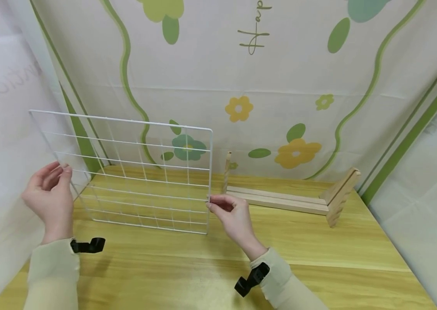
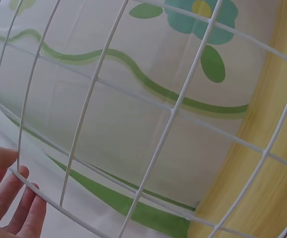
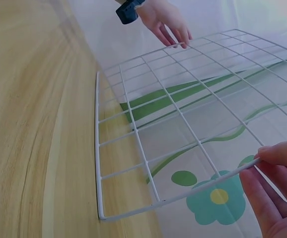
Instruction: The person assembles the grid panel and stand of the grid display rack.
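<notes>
A white wire grid panel point(image 1: 121, 120) stands tilted over the left half of the wooden table. My left hand point(image 1: 50, 198) pinches its left edge bar between thumb and fingers, about mid-height. On the opposite edge, lower down, my right hand point(image 1: 233, 217) pinches the right bar with thumb and fingertips. The left wrist view shows the grid point(image 2: 174, 112) close up, with the left fingers point(image 2: 9, 198) at its rim. From the right wrist, both hands appear on opposite sides of the mesh point(image 3: 199, 142). Whether the bottom bar touches the table I cannot tell.
A light wooden stand point(image 1: 280, 202) with a grooved base strip and an upright at each end sits at the back right of the table point(image 1: 319, 258). A white flower-printed cloth point(image 1: 280, 73) hangs behind, and white sheets flank both sides.
</notes>
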The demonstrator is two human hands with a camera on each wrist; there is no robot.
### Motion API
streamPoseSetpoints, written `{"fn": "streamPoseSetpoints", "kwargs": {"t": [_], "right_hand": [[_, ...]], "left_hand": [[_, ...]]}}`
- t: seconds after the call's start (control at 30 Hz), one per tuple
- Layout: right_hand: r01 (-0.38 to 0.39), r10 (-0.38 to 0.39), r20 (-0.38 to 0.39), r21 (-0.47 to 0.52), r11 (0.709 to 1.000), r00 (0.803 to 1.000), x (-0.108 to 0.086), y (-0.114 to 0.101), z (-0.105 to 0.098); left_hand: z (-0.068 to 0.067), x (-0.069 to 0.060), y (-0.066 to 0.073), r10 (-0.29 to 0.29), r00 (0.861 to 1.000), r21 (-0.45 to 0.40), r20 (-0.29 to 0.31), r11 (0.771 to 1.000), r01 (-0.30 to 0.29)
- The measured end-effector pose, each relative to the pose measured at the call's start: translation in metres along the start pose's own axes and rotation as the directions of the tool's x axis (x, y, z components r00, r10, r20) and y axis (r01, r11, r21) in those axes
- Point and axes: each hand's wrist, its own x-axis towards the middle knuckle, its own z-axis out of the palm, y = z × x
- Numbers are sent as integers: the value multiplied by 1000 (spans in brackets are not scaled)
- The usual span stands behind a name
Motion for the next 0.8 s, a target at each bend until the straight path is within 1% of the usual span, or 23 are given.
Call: {"fn": "streamPoseSetpoints", "kwargs": {"t": [0.07,0.13,0.2,0.27,0.3,0.43,0.53,0.57,0.7,0.77,0.8], "right_hand": [[0,0,4,3,1000,1000,-2,-8,0],[-1,1,8,9,1000,1000,-2,-12,0],[1,-1,9,14,1000,1000,-3,-14,0],[2,-2,9,14,1000,1000,-3,-14,0],[2,-2,9,14,1000,1000,-3,-14,0],[1,-1,7,11,1000,1000,-3,-13,0],[-2,2,8,11,1000,1000,-3,-13,-1],[-2,2,9,10,1000,1000,-3,-13,-1],[0,0,13,5,1000,1000,-3,-13,-1],[1,-1,16,3,1000,1000,-3,-13,-1],[1,-1,17,3,1000,1000,-3,-13,-1]], "left_hand": [[1,0,-1,19,1000,31,15,999,-20],[2,-3,0,52,999,99,15,994,-53],[5,-9,5,89,996,165,8,982,-89],[10,-15,13,139,990,238,-2,962,-135],[13,-19,17,164,987,258,-3,953,-157],[22,-32,32,230,973,258,21,939,-227],[25,-38,36,229,971,233,70,942,-240],[25,-39,36,231,968,228,94,942,-247],[26,-43,30,209,959,215,189,945,-248],[26,-44,28,190,955,182,228,955,-234],[27,-44,27,169,955,162,244,964,-212]]}}
